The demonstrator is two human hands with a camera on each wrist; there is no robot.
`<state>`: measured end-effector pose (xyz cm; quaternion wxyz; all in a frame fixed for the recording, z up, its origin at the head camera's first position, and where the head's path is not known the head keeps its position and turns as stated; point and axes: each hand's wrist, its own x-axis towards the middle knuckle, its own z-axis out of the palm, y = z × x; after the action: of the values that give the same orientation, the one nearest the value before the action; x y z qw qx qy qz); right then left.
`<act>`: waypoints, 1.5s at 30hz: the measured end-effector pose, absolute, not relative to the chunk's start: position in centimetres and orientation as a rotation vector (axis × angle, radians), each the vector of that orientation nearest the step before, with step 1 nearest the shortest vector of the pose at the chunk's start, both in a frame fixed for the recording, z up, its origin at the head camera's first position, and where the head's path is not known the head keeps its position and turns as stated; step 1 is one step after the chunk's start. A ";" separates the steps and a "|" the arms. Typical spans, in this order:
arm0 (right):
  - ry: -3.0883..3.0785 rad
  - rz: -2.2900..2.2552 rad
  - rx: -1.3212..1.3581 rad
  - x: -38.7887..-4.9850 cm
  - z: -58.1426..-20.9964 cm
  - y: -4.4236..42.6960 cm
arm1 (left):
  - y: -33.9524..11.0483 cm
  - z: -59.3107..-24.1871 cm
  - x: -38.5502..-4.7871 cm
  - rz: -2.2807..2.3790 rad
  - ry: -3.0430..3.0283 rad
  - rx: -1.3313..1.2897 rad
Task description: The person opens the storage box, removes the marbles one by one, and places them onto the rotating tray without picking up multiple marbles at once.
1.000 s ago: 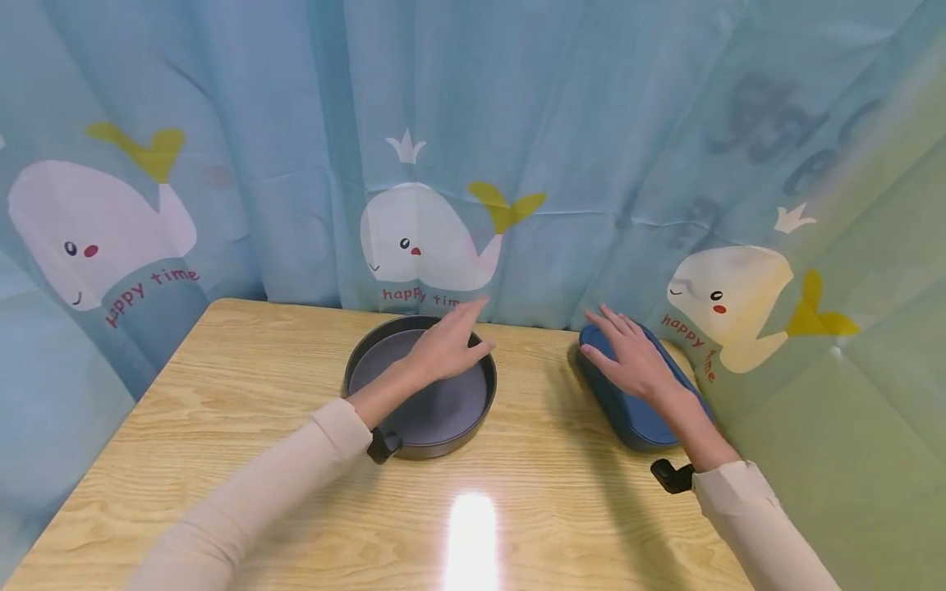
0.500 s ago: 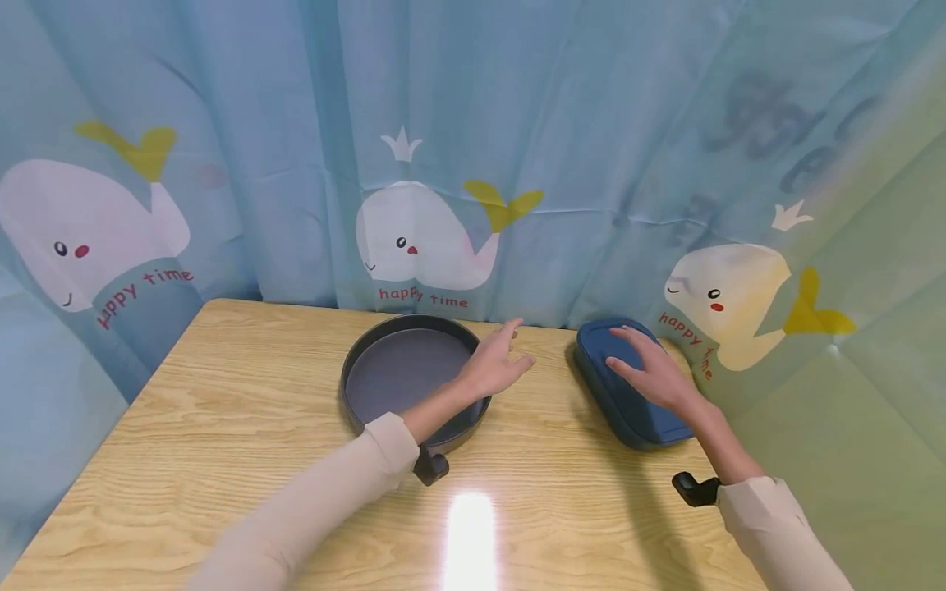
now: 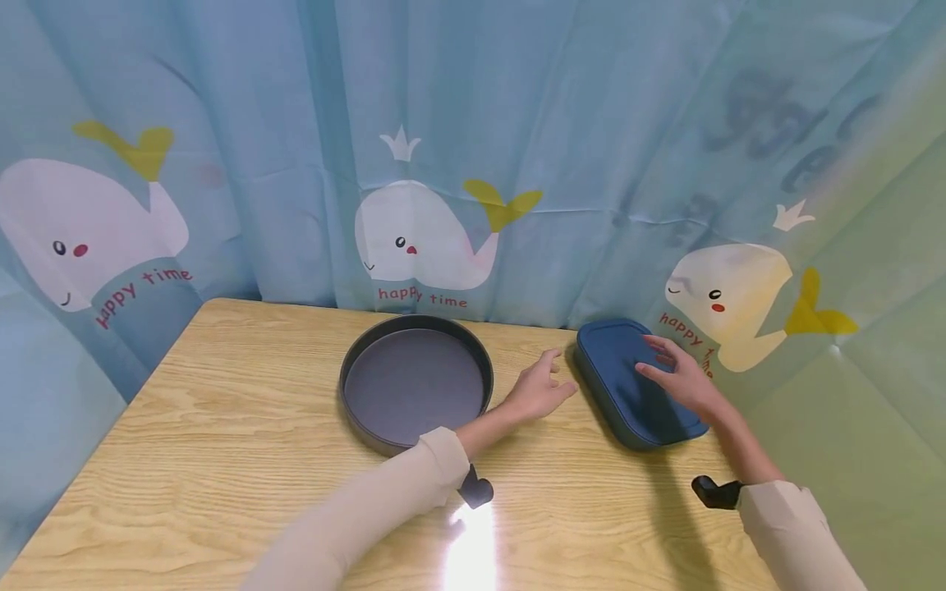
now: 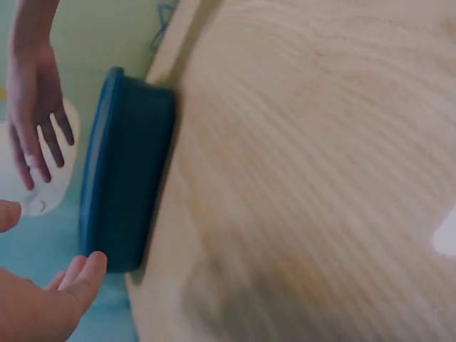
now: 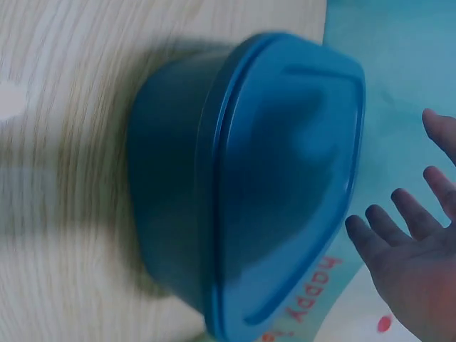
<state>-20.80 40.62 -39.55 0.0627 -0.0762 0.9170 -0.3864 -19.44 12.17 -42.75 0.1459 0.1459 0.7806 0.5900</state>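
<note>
A blue lidded food container stands at the table's back right, its lid on. Above its right side hovers my right hand, fingers spread and slightly bent, apart from the lid in the right wrist view. My left hand is in the air just left of the container, thumb and fingers parted with nothing between them. In the left wrist view its fingertips appear near the container's end; whether they touch cannot be told. Behind my left forearm lies a round dark baking pan, with nothing inside it.
The wooden table carries both things. A blue curtain printed with whales hangs along the back edge and continues round the right side, close to the container. A bright light reflection lies near the table's front.
My left hand has moved right, from over the pan to beside the container. My right hand has shifted right and slightly down over the lid. Pan and container remain in place.
</note>
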 end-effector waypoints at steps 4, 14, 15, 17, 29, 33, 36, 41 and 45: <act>2.763 -1.204 -0.178 -21.0 -39.6 42.0 | 13.5 -43.9 -19.4 1.701 2.239 0.410; 2.731 -1.187 -0.071 -21.8 -40.3 45.5 | 16.1 -46.1 -20.2 1.726 2.179 0.232; 2.728 -1.174 -0.059 -21.7 -40.4 45.7 | 16.3 -46.2 -20.2 1.752 2.146 0.203; 2.729 -1.148 -0.043 -21.7 -40.6 46.0 | 16.7 -46.5 -20.3 1.809 2.079 0.161; 2.673 -1.099 -0.014 -21.7 -42.4 47.7 | 19.2 -46.3 -20.0 1.941 1.817 0.055; 2.642 -1.094 0.006 -21.5 -42.8 47.6 | 19.9 -46.1 -19.8 1.946 1.817 0.018; 2.605 -1.092 0.025 -21.3 -42.9 47.5 | 20.5 -45.9 -19.7 1.938 1.841 -0.010; 2.537 -1.109 0.054 -21.1 -42.8 47.3 | 21.3 -45.8 -19.9 1.912 1.890 -0.055; 2.429 -1.224 0.090 -21.0 -42.8 47.3 | 21.6 -45.9 -20.3 1.893 1.928 -0.118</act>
<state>-21.04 47.27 -42.82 0.2085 0.0325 0.8729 -0.4398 -20.29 21.64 -45.90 0.2167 -0.0427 0.6959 0.6834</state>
